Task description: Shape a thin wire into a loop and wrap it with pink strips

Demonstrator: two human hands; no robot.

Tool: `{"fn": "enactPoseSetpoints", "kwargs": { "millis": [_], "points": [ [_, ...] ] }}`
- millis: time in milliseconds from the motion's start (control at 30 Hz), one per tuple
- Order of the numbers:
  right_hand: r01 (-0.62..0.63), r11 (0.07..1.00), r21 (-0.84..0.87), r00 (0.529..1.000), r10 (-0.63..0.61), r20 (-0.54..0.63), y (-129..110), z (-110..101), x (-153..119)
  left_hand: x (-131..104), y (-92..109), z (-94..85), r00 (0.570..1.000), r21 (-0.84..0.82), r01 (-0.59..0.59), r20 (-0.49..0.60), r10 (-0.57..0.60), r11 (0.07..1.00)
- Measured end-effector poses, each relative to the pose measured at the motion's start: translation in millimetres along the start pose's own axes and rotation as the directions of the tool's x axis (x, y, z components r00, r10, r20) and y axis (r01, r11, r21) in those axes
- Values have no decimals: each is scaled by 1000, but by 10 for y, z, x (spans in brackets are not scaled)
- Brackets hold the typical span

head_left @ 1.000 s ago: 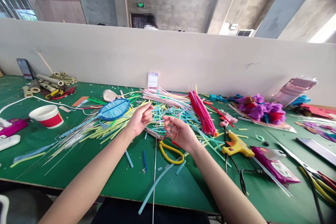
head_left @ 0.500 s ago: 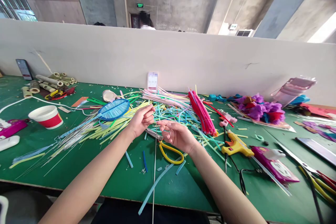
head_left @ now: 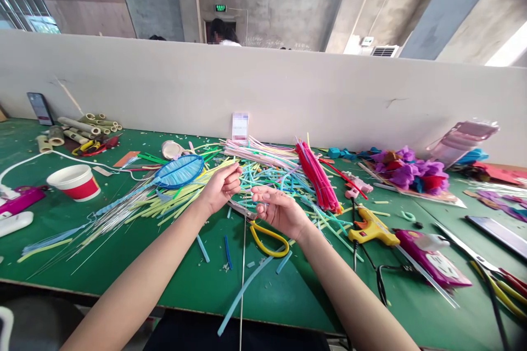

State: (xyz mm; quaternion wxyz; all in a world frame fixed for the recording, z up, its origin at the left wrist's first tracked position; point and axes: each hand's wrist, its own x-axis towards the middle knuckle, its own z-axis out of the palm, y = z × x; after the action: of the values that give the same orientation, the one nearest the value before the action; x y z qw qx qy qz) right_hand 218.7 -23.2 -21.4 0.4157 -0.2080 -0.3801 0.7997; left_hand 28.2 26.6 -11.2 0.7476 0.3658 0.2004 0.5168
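Note:
My left hand (head_left: 223, 187) is closed in a pinch, its fingertips at the upper end of a long thin wire (head_left: 244, 263). The wire runs down past the table's front edge; its tip among the fingers is too fine to make out. Just right of it, my right hand (head_left: 282, 211) is half curled, palm inward, with a gap between thumb and fingers and nothing visible in it. Under the hands lie yellow-handled scissors (head_left: 269, 241). A pale blue pipe cleaner (head_left: 247, 293) lies near the front edge, with short blue cut pieces (head_left: 228, 252) close by.
Behind my hands spread loose coloured pipe cleaners (head_left: 267, 175) and a red-pink bundle (head_left: 316, 178). A blue fan-shaped piece (head_left: 180, 171), bare wires (head_left: 119, 216) and a paper cup (head_left: 76, 182) are left. Rightward lie a yellow glue gun (head_left: 373, 228), a power strip (head_left: 430, 258) and large scissors (head_left: 473, 255).
My right hand has shifted slightly right, its fingertips drawing away from the wire and my left hand. The left hand and wire stay nearly still.

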Motion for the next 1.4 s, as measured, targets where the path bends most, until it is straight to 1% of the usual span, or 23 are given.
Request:
{"fn": "enactPoseSetpoints", "kwargs": {
  "millis": [167,533,900,1133,1300,1400],
  "points": [
    [-2,1000,4,1000,2,1,1,0,-8,10,-12,-13,1000,-11,22,14,-22,1000],
    [67,997,-33,996,-69,-58,25,-44,31,-2,-29,0,998,-25,51,27,-50,998],
    [35,999,-1,999,-35,-12,14,-44,14,4,-8,-12,998,-77,60,30,-58,995],
    [-17,1000,23,1000,17,-7,27,-45,38,9,11,-22,998,-103,67,26,-65,992],
    [8,1000,25,1000,-8,-17,38,-47,43,10,3,-28,997,-105,72,34,-68,992],
    [44,999,28,998,-42,-46,29,-66,49,8,0,-31,997,-109,72,36,-68,991]
  ]
}}
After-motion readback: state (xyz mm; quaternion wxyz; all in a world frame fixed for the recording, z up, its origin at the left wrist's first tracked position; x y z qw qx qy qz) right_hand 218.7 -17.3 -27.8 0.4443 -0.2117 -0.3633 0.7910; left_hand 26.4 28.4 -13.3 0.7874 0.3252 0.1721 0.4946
